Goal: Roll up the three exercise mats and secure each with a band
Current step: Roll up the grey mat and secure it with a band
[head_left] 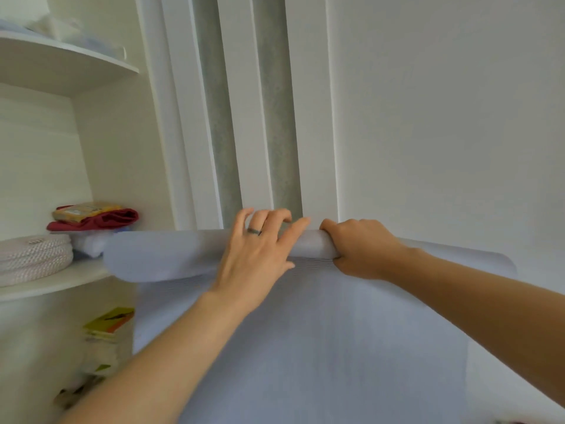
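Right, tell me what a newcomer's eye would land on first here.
The pale lilac-grey exercise mat fills the centre, its far end partly rolled into a tube. The left hand presses flat on that roll while the right hand grips it just beside. At left, a dark red folded cloth stands out on a white shelf.

- top shelf [76,61]: curved, white, some pale bundled stuff [76,32] on it, too blurry to name
- middle shelf [61,281]: white rope coil [33,255] out front, folded red cloth [101,221] behind it with a yellow packet [85,209] on top
- mat [159,255]: its rolled left end overlaps that shelf's edge, can't tell if it's touching
- underneath: a blurry yellow-orange thing [110,321]
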The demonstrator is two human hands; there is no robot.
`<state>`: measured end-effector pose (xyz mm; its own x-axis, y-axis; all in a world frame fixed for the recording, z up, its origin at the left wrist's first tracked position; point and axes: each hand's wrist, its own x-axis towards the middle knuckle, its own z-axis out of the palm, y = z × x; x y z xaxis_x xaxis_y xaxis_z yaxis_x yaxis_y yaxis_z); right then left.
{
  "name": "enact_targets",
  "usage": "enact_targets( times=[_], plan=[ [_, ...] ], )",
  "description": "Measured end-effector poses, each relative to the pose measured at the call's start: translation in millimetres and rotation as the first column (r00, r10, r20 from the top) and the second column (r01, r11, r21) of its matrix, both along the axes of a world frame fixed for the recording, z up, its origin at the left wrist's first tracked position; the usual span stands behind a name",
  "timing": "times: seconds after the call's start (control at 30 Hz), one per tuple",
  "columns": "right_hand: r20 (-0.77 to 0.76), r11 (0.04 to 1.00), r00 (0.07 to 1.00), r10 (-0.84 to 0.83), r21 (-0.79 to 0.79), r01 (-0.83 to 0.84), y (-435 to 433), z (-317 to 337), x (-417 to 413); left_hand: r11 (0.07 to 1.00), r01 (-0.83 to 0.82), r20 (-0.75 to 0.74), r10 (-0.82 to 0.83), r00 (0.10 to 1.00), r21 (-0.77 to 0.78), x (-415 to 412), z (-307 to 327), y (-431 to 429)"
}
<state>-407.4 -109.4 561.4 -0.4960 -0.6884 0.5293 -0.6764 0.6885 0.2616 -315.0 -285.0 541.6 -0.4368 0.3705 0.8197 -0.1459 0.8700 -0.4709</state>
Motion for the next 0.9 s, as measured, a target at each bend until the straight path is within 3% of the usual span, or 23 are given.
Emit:
enact_targets(
  times=[0.07,0.1,0.13,0.17,0.2,0.23,0.3,0.33,0.37,0.43,0.53,0.6,0.67,0.73,0.8,0.9],
  plan=[
    [0.049,0.999,0.998,-0.045,-0.008,0.045,-0.2,-7.8,-5.5,0.974,0.093,-0.066,-0.081,0.995,0.206,9.5,-23.5,11.1],
    [0.073,0.998,0.995,-0.062,-0.008,0.063,0.8,-11.5,-6.9,0.912,0.145,-0.025,-0.147,0.989,0.384,14.8,-34.3,16.6],
    [0.093,0.997,0.993,-0.068,-0.012,0.070,1.5,-14.5,-7.6,0.769,0.149,0.060,-0.237,0.970,0.622,17.9,-43.0,21.0],
    [0.102,0.998,0.993,-0.066,-0.017,0.068,1.1,-16.9,-7.2,0.534,0.079,0.150,-0.372,0.916,0.842,18.1,-50.4,25.8],
    [0.098,0.998,0.993,-0.058,-0.016,0.060,-0.7,-19.3,-5.7,0.244,-0.008,0.141,-0.531,0.835,0.970,16.2,-56.3,31.1],
    [0.084,0.999,0.995,-0.045,-0.011,0.047,-3.7,-21.8,-2.8,-0.052,-0.067,0.019,-0.630,0.776,0.996,12.8,-59.1,37.1],
    [0.052,1.000,0.999,-0.010,0.008,0.010,-13.1,-29.9,4.6,-0.547,-0.061,-0.341,-0.601,0.723,0.835,4.2,-56.5,48.7],
    [0.039,1.000,0.999,0.000,0.021,-0.001,-17.5,-34.4,8.4,-0.706,-0.038,-0.488,-0.526,0.696,0.707,1.0,-53.4,52.3],
    [0.026,0.999,1.000,0.005,0.035,-0.005,-20.9,-38.1,11.5,-0.803,-0.015,-0.590,-0.450,0.670,0.596,-1.6,-51.5,54.4],
    [-0.005,0.999,1.000,0.018,0.051,-0.017,-22.6,-41.0,13.2,-0.876,0.030,-0.696,-0.361,0.621,0.481,-5.1,-54.1,54.6],
    [0.060,0.990,0.993,0.101,0.090,-0.106,-13.3,-35.8,12.2,-0.896,0.034,-0.764,-0.357,0.537,0.443,-3.8,-64.0,50.5],
    [0.269,0.978,0.952,0.146,0.108,-0.180,-7.5,-25.1,18.1,-0.897,0.016,-0.788,-0.379,0.486,0.441,-3.6,-69.1,46.3],
    [0.512,0.976,0.848,0.140,0.074,-0.206,-5.3,-9.9,25.4,-0.874,-0.011,-0.788,-0.443,0.427,0.486,-2.9,-69.3,45.1],
    [0.598,0.973,0.793,0.112,0.094,-0.209,-6.5,2.6,26.9,-0.845,-0.044,-0.775,-0.509,0.374,0.533,-4.5,-67.2,46.7],
    [0.562,0.973,0.817,0.129,0.088,-0.214,-10.1,7.0,27.2,-0.825,-0.035,-0.757,-0.533,0.376,0.564,-7.2,-65.2,48.5],
    [0.356,0.989,0.927,0.120,0.041,-0.144,-18.1,-7.3,24.0,-0.783,0.039,-0.693,-0.524,0.495,0.621,-13.7,-61.7,49.5]
  ],
)
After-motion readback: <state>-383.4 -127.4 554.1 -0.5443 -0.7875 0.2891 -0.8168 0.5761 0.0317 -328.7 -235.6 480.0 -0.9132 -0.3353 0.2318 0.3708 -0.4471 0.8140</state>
